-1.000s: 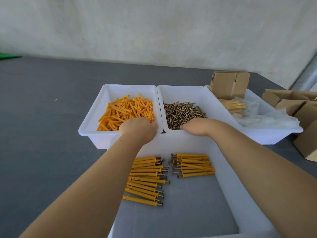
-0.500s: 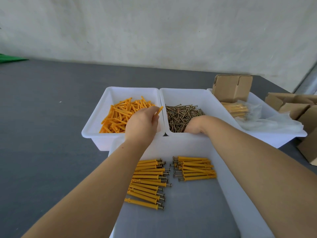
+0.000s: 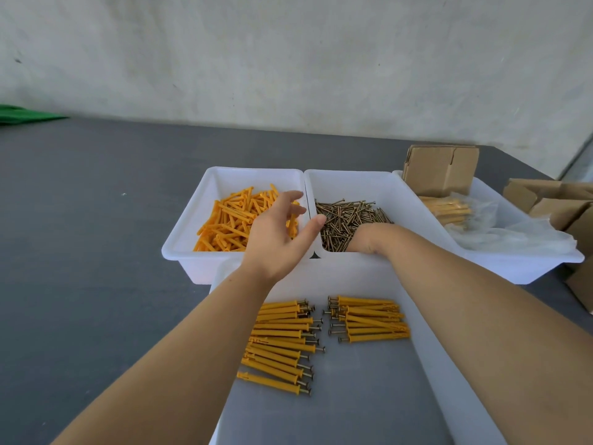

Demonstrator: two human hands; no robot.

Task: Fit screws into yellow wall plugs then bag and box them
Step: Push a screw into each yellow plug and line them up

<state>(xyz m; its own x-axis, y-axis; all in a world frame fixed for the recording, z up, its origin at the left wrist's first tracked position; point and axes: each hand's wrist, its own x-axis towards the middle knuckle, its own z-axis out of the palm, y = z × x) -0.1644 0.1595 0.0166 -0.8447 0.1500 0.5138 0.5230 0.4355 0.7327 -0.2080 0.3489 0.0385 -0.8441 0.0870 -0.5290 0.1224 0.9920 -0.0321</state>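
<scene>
At centre frame the left hand (image 3: 276, 239) hovers over the near right corner of the white plastic bin of loose yellow wall plugs (image 3: 239, 220), fingers spread and relaxed, thumb stretched toward the neighbouring bin; its grip is wide open and no plug is visibly held. Just right of it, the right hand (image 3: 369, 240) dips into the white plastic bin of loose brass-coloured screws (image 3: 348, 216) with its fingers buried in the pile, so I cannot tell whether its grip has closed on a screw.

The step in hand looks like picking one plug and one screw to join. To do it well, the left hand should come down on a single plug lying free on top of the heap and pinch it near its flanged end, so the open mouth faces the other hand. The right hand should lift only one screw, by the head, shaking off any that cling. The two should meet above the large white tray (image 3: 449, 374) in the lower frame, where finished yellow plugs with screw heads showing (image 3: 369, 319) lie in two neat rows.

At upper right, a third white bin (image 3: 513, 264) holds clear plastic bags (image 3: 513, 232) and a brown cardboard box (image 3: 441, 170); bagging has evidently some way to go.
</scene>
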